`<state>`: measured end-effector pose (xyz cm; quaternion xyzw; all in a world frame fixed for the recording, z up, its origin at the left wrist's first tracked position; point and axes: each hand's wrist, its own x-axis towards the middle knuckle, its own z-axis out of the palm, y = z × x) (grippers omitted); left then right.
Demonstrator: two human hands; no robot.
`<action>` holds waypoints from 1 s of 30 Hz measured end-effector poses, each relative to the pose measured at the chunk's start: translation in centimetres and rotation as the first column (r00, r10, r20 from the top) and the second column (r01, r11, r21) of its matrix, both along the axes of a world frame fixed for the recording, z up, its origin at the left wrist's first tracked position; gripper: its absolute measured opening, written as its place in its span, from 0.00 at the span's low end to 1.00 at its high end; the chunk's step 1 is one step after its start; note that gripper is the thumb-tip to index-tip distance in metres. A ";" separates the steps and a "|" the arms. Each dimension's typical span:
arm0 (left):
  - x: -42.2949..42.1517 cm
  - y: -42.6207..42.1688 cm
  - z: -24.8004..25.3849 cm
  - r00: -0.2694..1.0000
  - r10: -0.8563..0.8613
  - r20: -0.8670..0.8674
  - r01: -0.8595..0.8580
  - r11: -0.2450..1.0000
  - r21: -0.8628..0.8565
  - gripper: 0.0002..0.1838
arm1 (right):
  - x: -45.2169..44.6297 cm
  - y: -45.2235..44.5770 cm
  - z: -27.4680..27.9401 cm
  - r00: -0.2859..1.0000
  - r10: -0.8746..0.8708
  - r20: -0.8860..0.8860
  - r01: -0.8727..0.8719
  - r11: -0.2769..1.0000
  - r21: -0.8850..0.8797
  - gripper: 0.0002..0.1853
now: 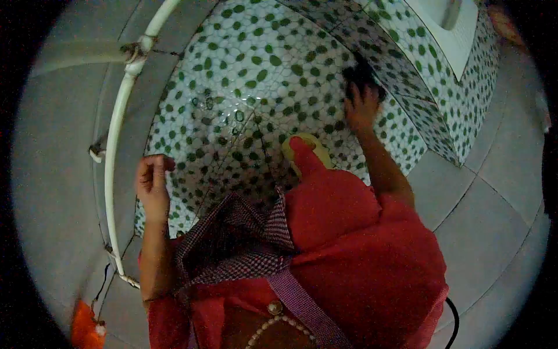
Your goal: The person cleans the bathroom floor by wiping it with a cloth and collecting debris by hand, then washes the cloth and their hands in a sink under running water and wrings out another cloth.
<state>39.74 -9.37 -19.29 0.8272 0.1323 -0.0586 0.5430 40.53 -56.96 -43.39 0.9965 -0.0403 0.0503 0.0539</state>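
A raised step (401, 64) faced in the same green-and-white pebble-patterned tile as the wet-looking floor (261, 58) borders the black bunched item (357, 74), which lies at its foot. The right hand (363, 107) spreads its fingers over that item; whether it grips cannot be told. A glossy white fixture (450, 29) tops the step. Opposite, a curved white pipe (119, 128) runs beside the left hand (153, 177), its fingers curled inward, how tightly unclear. A checked fabric apron (247, 267) hangs between the arms.

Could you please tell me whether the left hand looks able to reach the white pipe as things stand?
Probably yes: the left hand appears near the white pipe, with nothing visible between them.
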 end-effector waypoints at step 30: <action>0.2 0.6 -1.9 0.996 0.064 -0.054 -0.071 0.986 -0.149 0.09 | -8.1 -5.5 1.6 0.966 -0.131 -0.222 0.104 0.986 -0.132 0.21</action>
